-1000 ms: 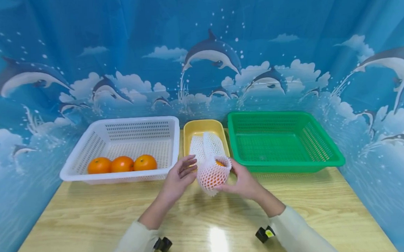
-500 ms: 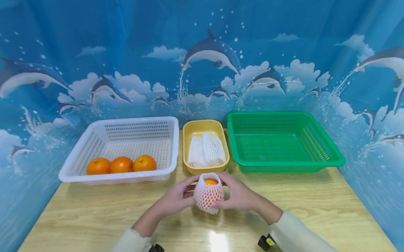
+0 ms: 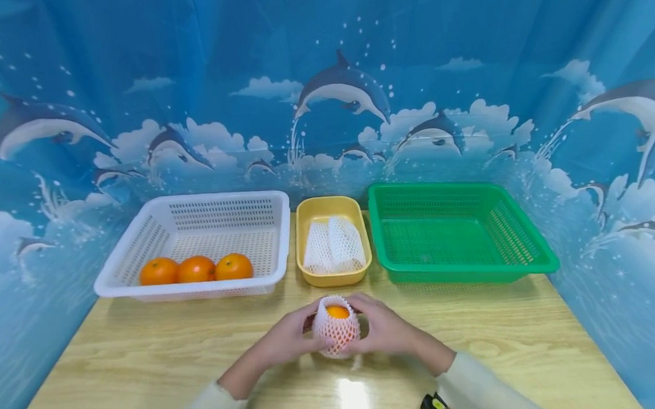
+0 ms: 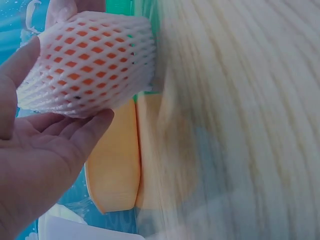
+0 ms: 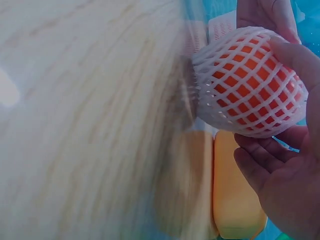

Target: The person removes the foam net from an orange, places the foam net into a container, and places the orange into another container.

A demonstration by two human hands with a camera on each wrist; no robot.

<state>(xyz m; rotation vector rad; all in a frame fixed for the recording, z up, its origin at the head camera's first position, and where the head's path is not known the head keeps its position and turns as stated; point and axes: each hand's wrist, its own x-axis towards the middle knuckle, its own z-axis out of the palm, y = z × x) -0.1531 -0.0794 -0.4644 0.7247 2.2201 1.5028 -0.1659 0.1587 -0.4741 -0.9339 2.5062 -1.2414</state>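
Note:
An orange (image 3: 338, 312) sits inside a white foam fruit net (image 3: 335, 336), its top showing through the net's open upper end. My left hand (image 3: 285, 341) holds the netted orange from the left, thumb in front and fingers behind. From the other side my right hand (image 3: 390, 331) grips it the same way. Both wrist views show the foam mesh stretched over the fruit, with thumb and fingers curved about it. The netted orange is low over the table in front of a yellow tray (image 3: 305, 274); whether it touches the table I cannot tell.
Several white foam nets (image 3: 345, 244) lie in the yellow tray. To its left a white basket (image 3: 200, 289) contains three oranges (image 3: 196, 269). A green basket (image 3: 466, 270) stands on the right. Behind everything hangs a blue dolphin-print curtain (image 3: 318, 55).
Both hands have drawn the netted orange back from the yellow tray towards the table's front. It now stands more upright, and the left hand has closed in against its side.

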